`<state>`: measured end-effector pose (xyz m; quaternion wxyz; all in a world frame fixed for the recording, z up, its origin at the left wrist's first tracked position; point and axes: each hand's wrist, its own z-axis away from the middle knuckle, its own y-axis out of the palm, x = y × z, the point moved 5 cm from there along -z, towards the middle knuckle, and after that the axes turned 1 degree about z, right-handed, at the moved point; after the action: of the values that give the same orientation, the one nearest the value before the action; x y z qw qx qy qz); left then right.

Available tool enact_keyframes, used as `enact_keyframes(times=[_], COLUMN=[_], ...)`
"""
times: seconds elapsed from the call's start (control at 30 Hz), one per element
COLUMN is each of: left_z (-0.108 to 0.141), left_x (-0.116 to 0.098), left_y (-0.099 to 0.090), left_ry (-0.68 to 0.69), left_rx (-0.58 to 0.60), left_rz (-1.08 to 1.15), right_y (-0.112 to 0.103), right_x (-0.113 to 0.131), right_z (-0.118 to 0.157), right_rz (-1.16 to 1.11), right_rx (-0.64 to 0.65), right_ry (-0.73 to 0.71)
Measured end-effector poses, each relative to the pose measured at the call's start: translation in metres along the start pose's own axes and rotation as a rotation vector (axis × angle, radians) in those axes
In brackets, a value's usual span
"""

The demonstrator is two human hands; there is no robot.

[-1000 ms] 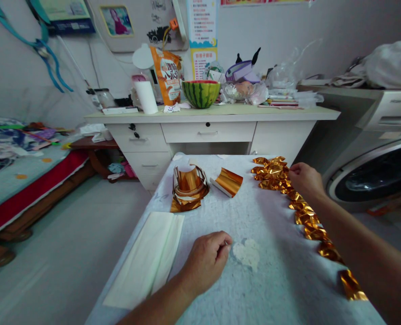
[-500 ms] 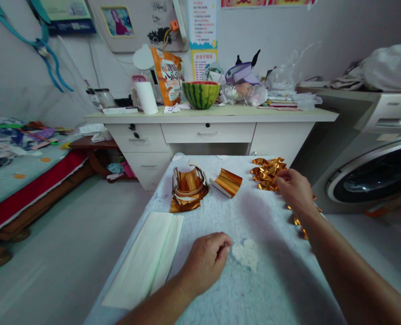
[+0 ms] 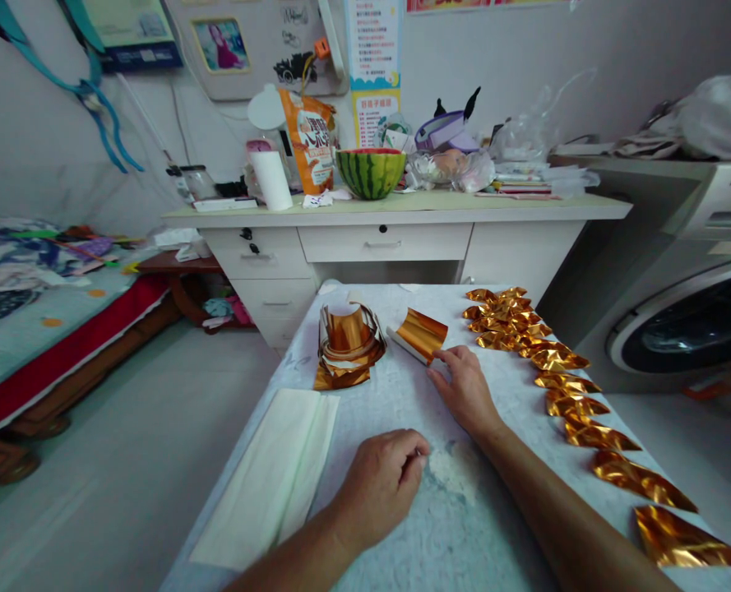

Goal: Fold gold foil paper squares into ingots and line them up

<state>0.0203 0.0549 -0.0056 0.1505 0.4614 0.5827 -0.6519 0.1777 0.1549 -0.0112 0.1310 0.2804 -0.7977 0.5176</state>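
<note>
My right hand (image 3: pixel 469 388) reaches to a curled sheet of gold foil paper (image 3: pixel 423 330). Its fingertips are at the sheet's near right corner, with the thumb held apart from the index finger. Whether they touch the sheet is hard to tell. My left hand (image 3: pixel 382 485) rests closed near the middle of the covered table (image 3: pixel 365 567); what its fingertips pinch, if anything, is too small to name. Left of the sheet stands a curled stack of gold foil paper (image 3: pixel 346 345). Folded gold foil pieces (image 3: pixel 571 403) line the right edge, with several more bunched at the far right corner.
A folded pale paper or cloth (image 3: pixel 263 481) lies along the table's left side. Behind stands a white desk (image 3: pixel 386 215) holding a watermelon half (image 3: pixel 370 174), an orange pouch (image 3: pixel 312 140) and plastic bags. A washing machine (image 3: pixel 691 255) is at right, a bed (image 3: pixel 62 329) at left.
My right hand has moved left, from the bunched folded pieces to the curled foil sheet, with its fingers now parted. My left hand keeps its closed pose. The view has shifted slightly.
</note>
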Motion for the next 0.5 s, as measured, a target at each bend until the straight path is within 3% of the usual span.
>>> enact_keyframes(times=[0.2,0.5], left_z=[-0.0006,0.0002], left_x=[0.001,-0.0006], left_y=[-0.0002,-0.0007], left_ry=[0.002,0.011], left_rx=[0.0,-0.007], left_rz=[-0.009,-0.004], right_y=[0.0094,0.0], right_x=[0.0037,0.0079], right_z=[-0.004,-0.0011], right_rz=[0.028,-0.029], right_rx=[-0.001,-0.031], right_ry=[-0.051,-0.022])
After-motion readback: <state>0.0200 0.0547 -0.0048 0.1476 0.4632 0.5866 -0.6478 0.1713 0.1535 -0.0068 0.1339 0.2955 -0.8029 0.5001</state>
